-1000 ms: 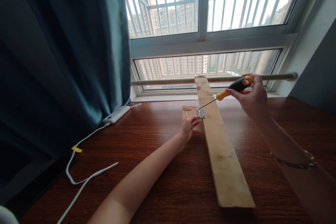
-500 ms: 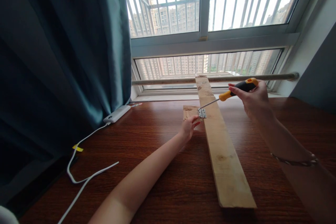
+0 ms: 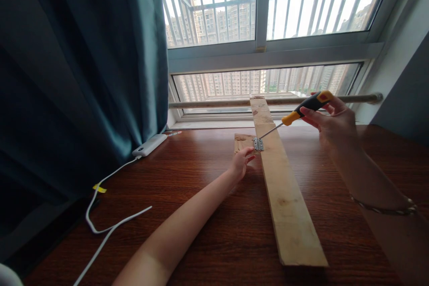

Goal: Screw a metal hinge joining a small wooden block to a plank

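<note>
In my right hand [image 3: 340, 125] is a black and yellow screwdriver [image 3: 310, 106], its fingers closed round the handle. The shaft slants down to the left, and its tip meets the upper part of a small metal hinge [image 3: 258, 144]. That hinge lies across the joint between a long wooden board [image 3: 288, 196] and a short wooden board [image 3: 241, 142] to its left. My left hand [image 3: 240, 163] grips the short board's near edge, fingertips against the hinge's lower left side. Its underside fingers are partly hidden.
The boards rest on a dark red-brown wooden tabletop [image 3: 201, 214]. A white power bank [image 3: 149, 145] with a white cable [image 3: 115, 225] lies at left beside a blue curtain [image 3: 144, 53]. A horizontal rail [image 3: 214, 104] runs along the window behind the long board's far end.
My right hand has shifted right and turned on the screwdriver handle. The tip has moved slightly right along the hinge's top. My left hand and the boards stay in place.
</note>
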A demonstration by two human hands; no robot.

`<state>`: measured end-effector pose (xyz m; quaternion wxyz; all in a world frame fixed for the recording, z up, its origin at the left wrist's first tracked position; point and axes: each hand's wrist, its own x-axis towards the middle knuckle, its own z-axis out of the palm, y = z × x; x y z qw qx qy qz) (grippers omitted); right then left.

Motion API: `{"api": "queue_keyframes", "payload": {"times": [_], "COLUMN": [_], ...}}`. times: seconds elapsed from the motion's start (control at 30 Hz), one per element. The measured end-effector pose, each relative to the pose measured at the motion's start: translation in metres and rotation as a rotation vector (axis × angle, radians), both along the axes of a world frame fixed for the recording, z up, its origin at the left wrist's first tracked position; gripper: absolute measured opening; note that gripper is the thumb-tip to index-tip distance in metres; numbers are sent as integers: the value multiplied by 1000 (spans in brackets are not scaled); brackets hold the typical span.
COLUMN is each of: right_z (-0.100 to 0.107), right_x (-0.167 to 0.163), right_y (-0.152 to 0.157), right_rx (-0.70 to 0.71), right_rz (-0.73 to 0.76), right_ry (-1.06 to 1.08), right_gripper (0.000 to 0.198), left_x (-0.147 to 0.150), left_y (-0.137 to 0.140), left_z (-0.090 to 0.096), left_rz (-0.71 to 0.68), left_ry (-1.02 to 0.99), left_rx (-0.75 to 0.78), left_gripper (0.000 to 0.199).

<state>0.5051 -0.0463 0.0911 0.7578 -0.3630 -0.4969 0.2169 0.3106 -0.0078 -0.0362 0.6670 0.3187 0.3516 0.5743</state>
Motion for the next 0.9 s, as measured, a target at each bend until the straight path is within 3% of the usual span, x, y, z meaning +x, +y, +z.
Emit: {"api": "queue_keyframes", "payload": {"times": [0.3, 0.53, 0.9], "right_z": [7, 1, 4], "right_x": [-5, -12, -9], "right_y": [-10, -7, -9], "right_rx": [-61, -63, -72], "right_rz": [24, 43, 7], "right_ry": [-39, -43, -93], "right_gripper": [44, 46, 50], "left_x": [-2, -3, 1], "left_y": [5, 2, 4], "left_z": [-8, -3, -6], "left_rz": [-67, -77, -29], "left_ry": [221, 351, 195], "left_rx": [-90, 5, 38], "left_gripper": [19, 20, 17]}}
